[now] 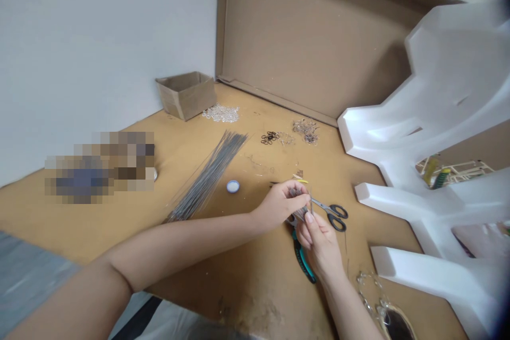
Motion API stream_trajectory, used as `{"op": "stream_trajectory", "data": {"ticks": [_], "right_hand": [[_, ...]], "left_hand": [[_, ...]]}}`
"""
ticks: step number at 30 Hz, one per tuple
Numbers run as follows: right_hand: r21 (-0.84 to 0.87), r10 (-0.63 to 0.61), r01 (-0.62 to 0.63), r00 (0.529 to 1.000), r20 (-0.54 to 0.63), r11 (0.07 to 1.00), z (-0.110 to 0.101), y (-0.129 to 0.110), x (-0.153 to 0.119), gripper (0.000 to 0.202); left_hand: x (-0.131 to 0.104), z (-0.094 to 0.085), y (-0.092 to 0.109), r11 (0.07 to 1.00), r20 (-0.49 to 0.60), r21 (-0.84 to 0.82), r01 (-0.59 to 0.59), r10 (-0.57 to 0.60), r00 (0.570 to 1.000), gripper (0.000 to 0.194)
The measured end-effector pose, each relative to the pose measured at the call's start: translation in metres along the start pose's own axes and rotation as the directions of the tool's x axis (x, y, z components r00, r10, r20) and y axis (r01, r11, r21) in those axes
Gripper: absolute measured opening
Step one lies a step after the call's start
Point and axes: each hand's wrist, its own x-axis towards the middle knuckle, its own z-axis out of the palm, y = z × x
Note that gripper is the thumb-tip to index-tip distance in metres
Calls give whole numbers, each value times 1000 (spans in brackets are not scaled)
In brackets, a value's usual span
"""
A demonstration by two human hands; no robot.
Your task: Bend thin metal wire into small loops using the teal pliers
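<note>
My left hand is closed round one end of a small bundle of thin grey wires. Beside it, my right hand pinches the lower end of that bundle, its thumb and fingers pressed together. Black-handled scissors lie just right of my hands, and pliers with teal and black handles are partly hidden beneath them. A long sheaf of wires rests on the brown table to the left. Between sheaf and hands is a small round blue-rimmed lid.
An open cardboard box stands at the back beside clear rings. Black rings and small metal pieces lie farther right. White foam juts in from the right, near a wire-trimmed oval object.
</note>
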Motion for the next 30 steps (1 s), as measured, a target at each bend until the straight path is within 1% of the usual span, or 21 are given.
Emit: {"op": "stream_trajectory", "data": {"ticks": [5, 11, 18, 20, 25, 30], "right_hand": [[17, -9, 9, 1000, 0, 1000, 1, 0, 0, 24], [-6, 0, 0, 1000, -12, 1000, 1, 0, 0, 21], [7, -2, 2, 1000, -22, 1000, 2, -2, -1, 25], [13, -3, 3, 1000, -23, 1000, 2, -2, -1, 27], [-2, 1, -1, 999, -35, 1000, 2, -2, -1, 26], [-3, 3, -3, 999, -38, 1000, 3, -3, -1, 29]], "left_hand": [[-1, 1, 1, 1000, -1, -14, -4, 4, 1000, 7], [0, 0, -2, 1000, 19, -24, -11, 12, 1000, 10], [1, -1, -5, 997, -5, 29, -68, 69, 998, 9], [1, -2, -5, 997, -12, 38, -72, 72, 997, 9], [2, -2, -7, 997, 8, 45, -66, 66, 998, 11], [1, -1, -4, 996, -11, 52, -70, 71, 997, 9]]}}
